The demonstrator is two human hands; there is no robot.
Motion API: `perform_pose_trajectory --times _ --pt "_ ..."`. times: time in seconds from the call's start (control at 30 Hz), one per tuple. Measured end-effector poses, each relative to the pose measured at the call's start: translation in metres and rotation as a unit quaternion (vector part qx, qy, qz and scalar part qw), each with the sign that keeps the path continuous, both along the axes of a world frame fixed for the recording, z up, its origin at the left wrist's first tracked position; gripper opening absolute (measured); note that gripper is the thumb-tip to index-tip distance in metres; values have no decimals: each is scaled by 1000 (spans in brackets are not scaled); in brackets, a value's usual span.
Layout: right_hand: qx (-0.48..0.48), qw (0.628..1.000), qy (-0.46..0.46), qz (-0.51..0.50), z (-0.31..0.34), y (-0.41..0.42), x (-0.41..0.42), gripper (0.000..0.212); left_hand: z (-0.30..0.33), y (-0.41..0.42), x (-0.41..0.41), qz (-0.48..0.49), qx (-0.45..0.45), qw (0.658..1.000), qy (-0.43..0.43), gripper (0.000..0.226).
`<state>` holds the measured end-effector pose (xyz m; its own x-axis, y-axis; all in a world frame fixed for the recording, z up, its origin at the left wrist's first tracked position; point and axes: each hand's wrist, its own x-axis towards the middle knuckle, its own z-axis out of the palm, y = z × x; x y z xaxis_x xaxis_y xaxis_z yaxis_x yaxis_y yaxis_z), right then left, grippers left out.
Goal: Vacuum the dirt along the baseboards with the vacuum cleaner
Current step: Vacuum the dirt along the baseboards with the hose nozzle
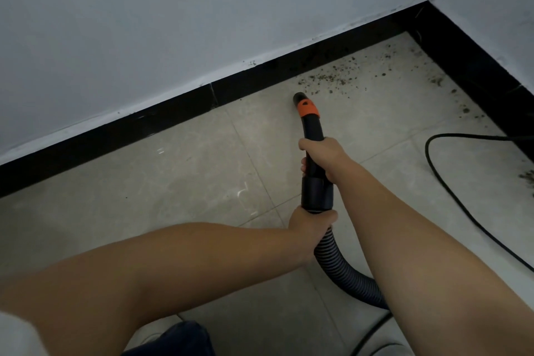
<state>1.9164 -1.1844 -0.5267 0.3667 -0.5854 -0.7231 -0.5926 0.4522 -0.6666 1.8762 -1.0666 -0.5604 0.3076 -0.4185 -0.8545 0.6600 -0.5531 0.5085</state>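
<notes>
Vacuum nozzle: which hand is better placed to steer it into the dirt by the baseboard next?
Probably the right hand: it grips the wand nearest the nozzle. The left hand holds farther back, at the hose.

- pale wall [144, 23], scuffed, beyond the fingers
- beige tiled floor [144, 182] under the fingers
- dark trouser leg [173, 338] at bottom edge, well behind the fingers

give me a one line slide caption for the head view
Both hands, right ahead of left, steer the vacuum nozzle toward dirt scattered along the black baseboard.
</notes>
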Motion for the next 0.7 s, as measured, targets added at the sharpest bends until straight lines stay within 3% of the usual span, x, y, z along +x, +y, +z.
perform_pose_trajectory --times 0.33,0.43,0.57,0.7 --pt "-10 993 17 -120 -1 -35 -36 17 2 -28 -15 -71 -8 997 -8 33" --pt "-1 996 15 -85 2 -40 -27 14 2 -33 -14 -44 -7 999 2 36" --pt "-8 1000 12 -2 0 -29 -5 13 -1 -29 -9 5 4 1000 13 21" --pt "-10 1000 2 20 -6 -23 5 13 -4 -26 -3 29 14 999 18 15"
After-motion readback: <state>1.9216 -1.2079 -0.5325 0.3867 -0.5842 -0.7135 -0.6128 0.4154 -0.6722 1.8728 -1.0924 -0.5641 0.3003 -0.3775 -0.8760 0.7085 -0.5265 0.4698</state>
